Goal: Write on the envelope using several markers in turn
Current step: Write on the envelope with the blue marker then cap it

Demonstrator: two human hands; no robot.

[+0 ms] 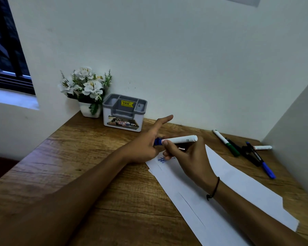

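Observation:
A long white envelope lies slantwise on the wooden desk, with blue writing near its far end. My right hand grips a white marker held level above the envelope. My left hand pinches the marker's blue cap at its left end, index finger pointing out straight. Whether the cap is fully seated is not visible. Several other markers lie at the far right of the desk: a green-capped one, black ones, a blue one and a white one.
A grey and white plastic organizer box stands by the back wall, next to a white pot of artificial flowers. White walls close the desk at the back and right. The wooden desk shows bare wood on the left.

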